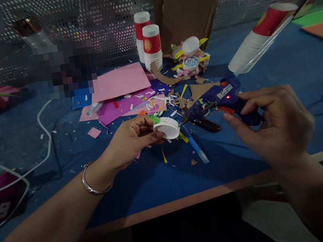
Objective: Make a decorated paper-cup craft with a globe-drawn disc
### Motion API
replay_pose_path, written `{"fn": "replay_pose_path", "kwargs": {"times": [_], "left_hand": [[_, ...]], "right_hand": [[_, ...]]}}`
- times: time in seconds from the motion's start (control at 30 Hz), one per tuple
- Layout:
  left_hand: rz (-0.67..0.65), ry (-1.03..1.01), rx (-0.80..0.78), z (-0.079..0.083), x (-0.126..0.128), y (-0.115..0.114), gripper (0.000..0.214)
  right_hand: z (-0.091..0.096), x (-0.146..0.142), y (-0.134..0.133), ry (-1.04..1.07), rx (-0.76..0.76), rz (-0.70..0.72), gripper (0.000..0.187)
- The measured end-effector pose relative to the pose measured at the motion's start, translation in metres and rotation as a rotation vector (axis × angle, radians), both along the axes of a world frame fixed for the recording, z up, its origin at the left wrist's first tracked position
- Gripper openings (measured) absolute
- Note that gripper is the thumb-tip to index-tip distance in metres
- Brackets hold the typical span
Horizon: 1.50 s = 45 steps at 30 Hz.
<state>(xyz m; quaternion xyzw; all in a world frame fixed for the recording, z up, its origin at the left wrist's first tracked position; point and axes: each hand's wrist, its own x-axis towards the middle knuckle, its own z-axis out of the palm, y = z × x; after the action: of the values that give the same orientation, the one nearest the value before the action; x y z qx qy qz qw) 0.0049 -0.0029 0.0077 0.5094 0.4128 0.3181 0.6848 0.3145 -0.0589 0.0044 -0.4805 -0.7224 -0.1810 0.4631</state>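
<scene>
My left hand (138, 139) pinches a small white round piece (167, 129), like the cut bottom of a paper cup, tilted with its hollow side facing me. A scrap of green paper (154, 119) shows at its upper left rim. In my right hand (274, 119) is a dark blue hot glue gun (210, 99) with a red light lit and a clear glue stick (263, 49) sticking out of its back. Its nozzle is at the white piece's right rim; whether they touch I cannot tell. My right fingers are round the handle, with the thumb held apart.
Paper scraps, pink sheets (121, 81), a blue marker (194, 142) and a dark red-handled tool (208, 124) lie on the blue table (159, 182). Stacked paper cups (152, 44), cardboard (188, 18) and a paper-cup craft (191, 57) stand behind. A white cable (45, 135) runs at left.
</scene>
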Motion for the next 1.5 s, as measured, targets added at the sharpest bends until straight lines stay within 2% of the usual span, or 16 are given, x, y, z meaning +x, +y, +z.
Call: {"fn": "replay_pose_path", "kwargs": {"times": [0.3, 0.77, 0.87, 1.07, 1.17, 1.33, 1.5], "left_hand": [[0.008, -0.009, -0.038, 0.003, 0.0, -0.003, 0.045], [0.018, -0.015, -0.024, 0.001, 0.002, -0.002, 0.035], [0.032, 0.006, 0.04, 0.001, 0.002, -0.004, 0.032], [0.066, 0.085, 0.276, 0.006, 0.005, -0.015, 0.029], [0.058, 0.086, 0.308, 0.01, 0.009, -0.021, 0.025], [0.1, -0.058, 0.172, 0.014, 0.008, -0.016, 0.027], [0.223, -0.166, 0.072, 0.018, -0.001, -0.002, 0.025]], "right_hand": [[-0.001, 0.001, 0.0, -0.008, -0.001, -0.008, 0.028], [-0.003, 0.005, 0.004, -0.057, 0.055, -0.007, 0.031], [-0.004, 0.005, 0.003, -0.057, 0.053, -0.013, 0.03], [-0.005, 0.006, 0.005, -0.066, 0.059, -0.028, 0.029], [-0.005, 0.007, 0.006, -0.075, 0.045, -0.036, 0.026], [-0.009, 0.024, 0.014, 0.004, -0.101, -0.183, 0.023], [-0.016, 0.055, 0.036, 0.136, -0.406, -0.368, 0.027]]}}
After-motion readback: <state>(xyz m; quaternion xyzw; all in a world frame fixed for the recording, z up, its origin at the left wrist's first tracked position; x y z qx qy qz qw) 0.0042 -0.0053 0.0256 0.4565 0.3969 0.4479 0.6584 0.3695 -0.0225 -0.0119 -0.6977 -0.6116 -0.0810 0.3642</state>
